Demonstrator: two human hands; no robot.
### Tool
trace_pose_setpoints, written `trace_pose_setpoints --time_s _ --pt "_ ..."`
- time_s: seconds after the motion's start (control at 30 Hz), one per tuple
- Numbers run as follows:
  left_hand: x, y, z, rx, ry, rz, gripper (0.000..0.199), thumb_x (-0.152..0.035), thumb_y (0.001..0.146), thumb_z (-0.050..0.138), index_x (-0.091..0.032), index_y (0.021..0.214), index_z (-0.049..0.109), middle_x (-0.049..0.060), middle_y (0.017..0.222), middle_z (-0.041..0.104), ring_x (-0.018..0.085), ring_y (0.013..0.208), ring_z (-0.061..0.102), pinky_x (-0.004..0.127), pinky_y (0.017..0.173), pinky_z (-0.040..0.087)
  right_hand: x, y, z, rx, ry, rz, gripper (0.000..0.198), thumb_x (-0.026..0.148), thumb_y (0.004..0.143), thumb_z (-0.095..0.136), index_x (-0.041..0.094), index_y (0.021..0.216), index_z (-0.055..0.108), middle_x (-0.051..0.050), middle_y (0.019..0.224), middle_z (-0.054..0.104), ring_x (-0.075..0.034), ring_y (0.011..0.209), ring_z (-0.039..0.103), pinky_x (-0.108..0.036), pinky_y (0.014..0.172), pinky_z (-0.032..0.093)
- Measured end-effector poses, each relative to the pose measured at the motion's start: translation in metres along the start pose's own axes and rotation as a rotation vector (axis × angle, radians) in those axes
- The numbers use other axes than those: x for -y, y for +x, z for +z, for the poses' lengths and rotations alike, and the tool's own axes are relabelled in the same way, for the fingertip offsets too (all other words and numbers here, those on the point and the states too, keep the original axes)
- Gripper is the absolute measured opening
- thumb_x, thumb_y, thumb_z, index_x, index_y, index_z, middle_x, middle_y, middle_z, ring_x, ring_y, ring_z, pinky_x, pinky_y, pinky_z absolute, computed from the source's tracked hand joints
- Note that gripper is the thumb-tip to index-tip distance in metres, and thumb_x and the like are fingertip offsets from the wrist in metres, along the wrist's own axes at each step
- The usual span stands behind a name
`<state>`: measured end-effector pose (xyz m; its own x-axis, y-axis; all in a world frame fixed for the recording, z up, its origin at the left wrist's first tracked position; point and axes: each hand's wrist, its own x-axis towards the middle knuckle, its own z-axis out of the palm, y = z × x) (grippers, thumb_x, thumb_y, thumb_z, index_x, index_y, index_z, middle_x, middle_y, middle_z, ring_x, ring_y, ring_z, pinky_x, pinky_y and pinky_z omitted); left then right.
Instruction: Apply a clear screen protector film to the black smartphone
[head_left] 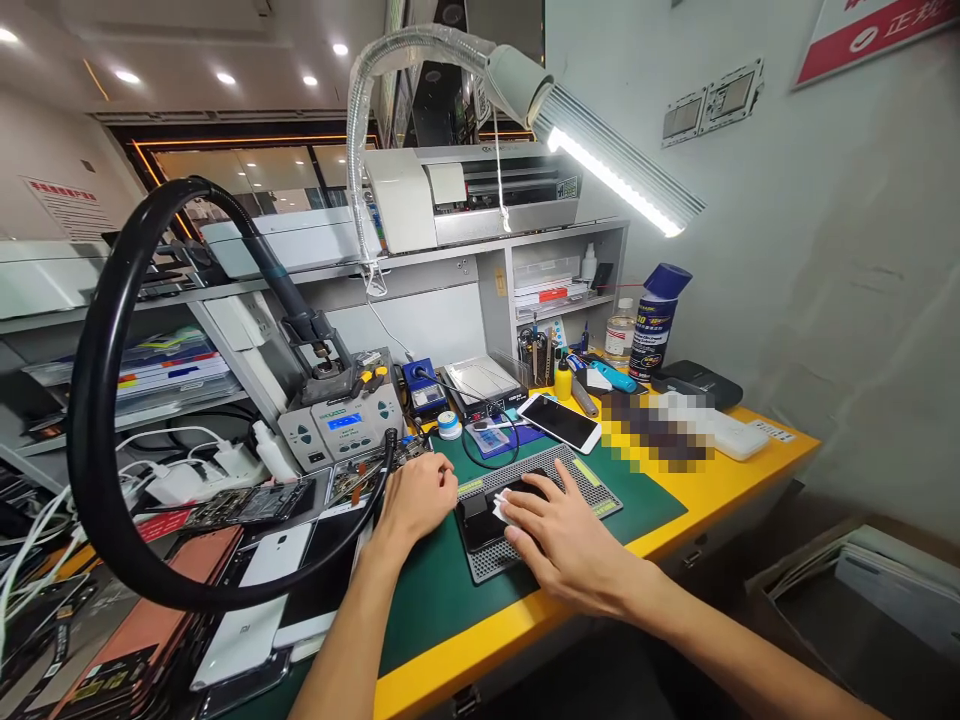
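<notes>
On a grey perforated mat (491, 570) lies a dark phone (476, 530) with a glossy black surface. My right hand (562, 535) rests over it, fingers pressing a small folded white wipe (501, 504) against the surface. The wipe is partly covered by the fingertips. Just left of the mat, my left hand (421, 492) is curled closed on the green work mat (420, 600), and I see nothing in its fingers. A white-framed phone (561, 420) with a black screen lies behind the grey mat.
A hot-air station (345, 425) and its looping black hose (97, 400) stand at left. Stacked phones (247, 610) lie beside my left forearm. A yellow bottle (563, 380) and a spray can (652, 330) stand at the back. A lit lamp (615, 175) hangs above.
</notes>
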<state>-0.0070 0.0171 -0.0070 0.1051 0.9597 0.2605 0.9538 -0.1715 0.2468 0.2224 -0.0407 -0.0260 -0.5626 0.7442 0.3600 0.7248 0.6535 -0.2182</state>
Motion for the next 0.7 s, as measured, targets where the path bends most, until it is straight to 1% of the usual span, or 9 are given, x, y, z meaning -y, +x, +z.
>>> trace_pose_setpoints --time_s 0.13,0.27,0.4,0.57,0.63,0.7 --pt "0.0 0.0 0.0 0.0 0.004 0.002 0.024 -0.022 0.085 0.049 -0.024 0.086 0.072 0.003 0.096 0.077 0.022 0.085 0.069 0.029 0.067 0.044 -0.003 0.002 -0.001 0.002 0.014 0.0 0.04 0.036 0.106 0.034 0.029 0.128 0.066 -0.002 0.131 0.068 -0.031 0.132 0.046 -0.068 0.116 0.014" --pt "0.0 -0.001 0.0 0.0 0.009 0.002 0.023 -0.023 0.085 0.048 -0.025 0.085 0.072 0.002 0.095 0.077 0.023 0.085 0.069 0.03 0.066 0.043 -0.008 0.007 0.001 0.009 0.022 -0.004 0.04 0.034 0.105 0.034 0.027 0.128 0.066 -0.002 0.132 0.067 -0.032 0.132 0.046 -0.069 0.115 0.016" --pt "0.0 -0.001 0.0 -0.004 0.013 0.007 0.024 -0.022 0.085 0.048 -0.026 0.085 0.071 0.001 0.093 0.077 0.022 0.084 0.069 0.03 0.065 0.043 -0.009 0.0 -0.002 0.047 0.026 -0.032 0.04 0.036 0.105 0.036 0.028 0.135 0.061 -0.003 0.138 0.064 -0.032 0.135 0.045 -0.071 0.115 0.016" --pt "0.0 0.0 0.0 -0.007 0.013 0.014 0.023 -0.023 0.085 0.048 -0.026 0.085 0.071 0.001 0.094 0.077 0.023 0.084 0.069 0.03 0.066 0.042 -0.01 -0.008 -0.01 0.086 0.022 -0.059 0.04 0.037 0.106 0.034 0.03 0.136 0.059 -0.002 0.142 0.06 -0.032 0.138 0.042 -0.072 0.115 0.019" --pt "0.0 0.0 0.0 -0.011 0.012 0.016 0.023 -0.022 0.085 0.048 -0.025 0.085 0.071 0.001 0.093 0.077 0.023 0.083 0.069 0.03 0.065 0.042 -0.011 -0.01 -0.009 0.096 0.015 -0.078 0.04 0.04 0.104 0.038 0.03 0.139 0.056 -0.004 0.146 0.057 -0.033 0.141 0.04 -0.071 0.115 0.021" --pt "0.001 0.0 0.0 -0.015 0.01 0.019 0.024 -0.022 0.085 0.047 -0.025 0.084 0.07 0.001 0.092 0.077 0.022 0.082 0.069 0.03 0.064 0.041 -0.012 -0.013 -0.005 0.073 -0.011 -0.094 0.043 0.042 0.101 0.045 0.026 0.14 0.054 -0.008 0.149 0.053 -0.035 0.143 0.037 -0.07 0.115 0.023"
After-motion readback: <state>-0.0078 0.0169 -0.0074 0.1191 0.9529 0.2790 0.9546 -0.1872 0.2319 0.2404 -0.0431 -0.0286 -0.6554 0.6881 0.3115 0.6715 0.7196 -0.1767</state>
